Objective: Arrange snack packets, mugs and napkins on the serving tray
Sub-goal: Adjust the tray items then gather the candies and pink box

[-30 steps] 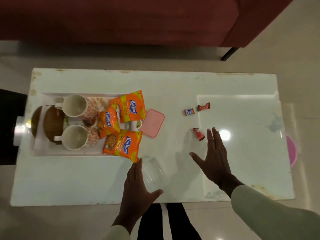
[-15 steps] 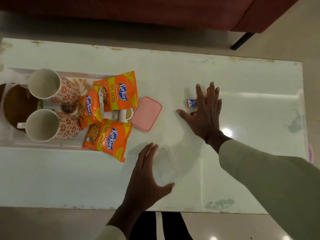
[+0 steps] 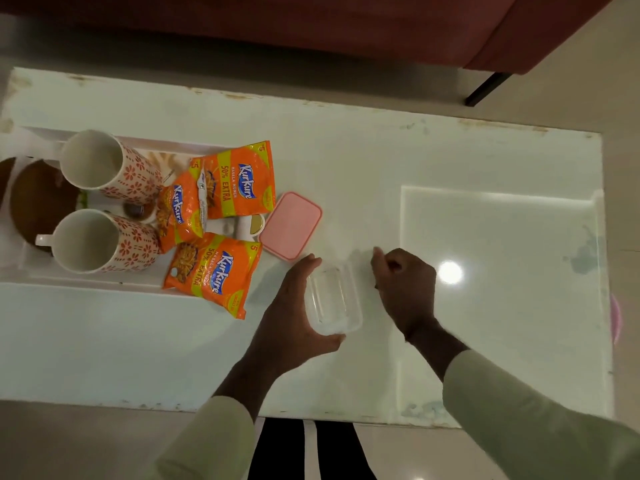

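A white serving tray [image 3: 86, 277] lies at the table's left. On it stand two white mugs with red flowers, the far mug [image 3: 104, 164] and the near mug [image 3: 100, 242], beside three orange snack packets [image 3: 239, 183], which overlap the tray's right end. My left hand [image 3: 294, 313] cups a clear plastic container [image 3: 332, 299] on the table near the front. My right hand [image 3: 405, 285] is closed into a fist just right of the container. The small sweets that lay on the table are out of sight, and I cannot see inside the fist.
A pink lid [image 3: 291, 225] lies right of the packets, next to a small white jar [image 3: 249, 225]. Brown round mats [image 3: 38, 199] sit at the tray's left end. A dark red sofa [image 3: 311, 22] runs along the far side. The white table [image 3: 450, 157] has worn edges.
My right hand drew back from the sweets and closed into a fist beside the container. The sweets no longer lie on the table. My left hand closed around the clear container.
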`<action>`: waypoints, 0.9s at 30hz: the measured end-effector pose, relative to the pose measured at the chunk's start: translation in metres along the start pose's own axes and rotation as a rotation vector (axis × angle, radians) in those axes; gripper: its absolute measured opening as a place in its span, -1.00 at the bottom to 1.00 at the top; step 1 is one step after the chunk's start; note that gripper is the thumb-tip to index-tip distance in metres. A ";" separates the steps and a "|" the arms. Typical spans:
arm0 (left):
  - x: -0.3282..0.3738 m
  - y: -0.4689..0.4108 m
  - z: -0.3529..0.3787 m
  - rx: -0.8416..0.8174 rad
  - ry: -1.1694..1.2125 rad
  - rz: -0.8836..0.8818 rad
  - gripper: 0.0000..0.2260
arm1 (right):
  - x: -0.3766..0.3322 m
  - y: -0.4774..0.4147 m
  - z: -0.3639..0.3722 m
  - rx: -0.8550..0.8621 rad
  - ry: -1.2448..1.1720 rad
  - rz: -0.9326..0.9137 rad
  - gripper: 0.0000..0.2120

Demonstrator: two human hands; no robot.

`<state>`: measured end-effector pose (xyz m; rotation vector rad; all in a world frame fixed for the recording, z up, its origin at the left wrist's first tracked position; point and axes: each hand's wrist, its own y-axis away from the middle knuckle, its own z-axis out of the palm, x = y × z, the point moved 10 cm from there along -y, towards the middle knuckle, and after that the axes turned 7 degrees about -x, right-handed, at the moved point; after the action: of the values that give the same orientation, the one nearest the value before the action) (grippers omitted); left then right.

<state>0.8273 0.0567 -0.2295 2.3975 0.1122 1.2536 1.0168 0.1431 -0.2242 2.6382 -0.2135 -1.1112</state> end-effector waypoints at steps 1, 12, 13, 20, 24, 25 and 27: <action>-0.001 0.000 0.000 -0.006 -0.006 0.003 0.00 | 0.010 0.008 0.005 -0.014 -0.348 0.191 -0.52; -0.011 -0.003 0.004 -0.036 0.002 -0.014 -0.01 | -0.054 0.055 0.027 -0.083 -0.940 0.105 -0.52; -0.011 -0.003 0.003 -0.040 0.022 -0.017 -0.01 | -0.054 0.055 0.029 -0.097 -0.970 0.114 -0.47; -0.004 -0.004 0.005 -0.064 0.001 0.010 -0.07 | -0.045 0.051 0.023 -0.016 -0.865 0.162 -0.56; -0.007 -0.001 0.006 -0.057 0.040 -0.009 -0.07 | -0.082 0.017 0.008 0.047 -0.459 0.010 -0.77; -0.009 -0.001 0.005 -0.054 0.051 -0.018 -0.06 | -0.101 0.004 0.014 -0.001 -0.280 -0.075 -0.83; -0.011 -0.001 0.006 -0.046 0.047 -0.023 -0.04 | -0.128 -0.020 0.046 -0.201 0.049 -0.166 -0.75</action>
<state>0.8258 0.0528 -0.2415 2.3220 0.1233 1.2891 0.8954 0.1839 -0.1747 2.5356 0.1229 -1.0545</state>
